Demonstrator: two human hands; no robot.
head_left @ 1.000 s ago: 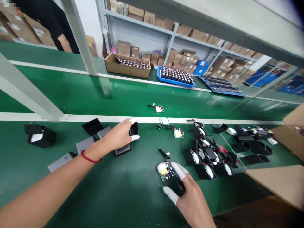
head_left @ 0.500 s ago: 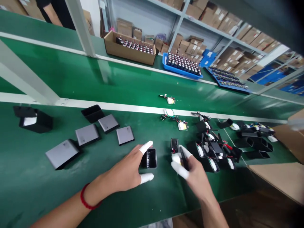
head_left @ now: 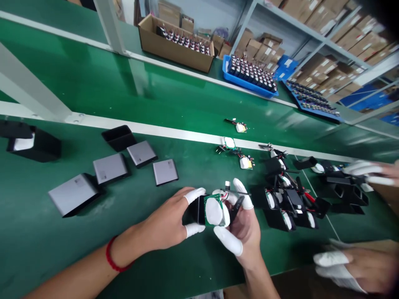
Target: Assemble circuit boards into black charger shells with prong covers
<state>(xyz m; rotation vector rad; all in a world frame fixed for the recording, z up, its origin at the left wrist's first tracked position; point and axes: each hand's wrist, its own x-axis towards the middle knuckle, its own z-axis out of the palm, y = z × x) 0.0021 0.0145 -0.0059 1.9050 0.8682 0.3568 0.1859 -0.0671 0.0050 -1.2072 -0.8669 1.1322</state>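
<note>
My left hand (head_left: 162,222), with white finger cots on thumb and forefinger, grips a small black housing (head_left: 195,211) from the left side. Its opening faces right. At that opening is a green circuit board (head_left: 209,207) topped by a rounded white pad, and I cannot tell how far inside it sits. My right hand (head_left: 251,234), also in white finger cots, holds the board from the right. Thin wires, a small white connector (head_left: 227,185) and a black strip (head_left: 237,209) trail from the board among its fingers.
Grey-faced boxes (head_left: 110,168) lie left. Loose boards (head_left: 245,162) lie ahead, and a cluster of black housings with boards (head_left: 291,197) lies right. Another person's gloved hands (head_left: 363,169) reach in from the right. Behind stand a carton (head_left: 177,54) and blue trays (head_left: 249,85).
My right hand has moved left, bringing the circuit board against the housing's opening. My left hand has closed on the housing. Another person's hands have come in at the right.
</note>
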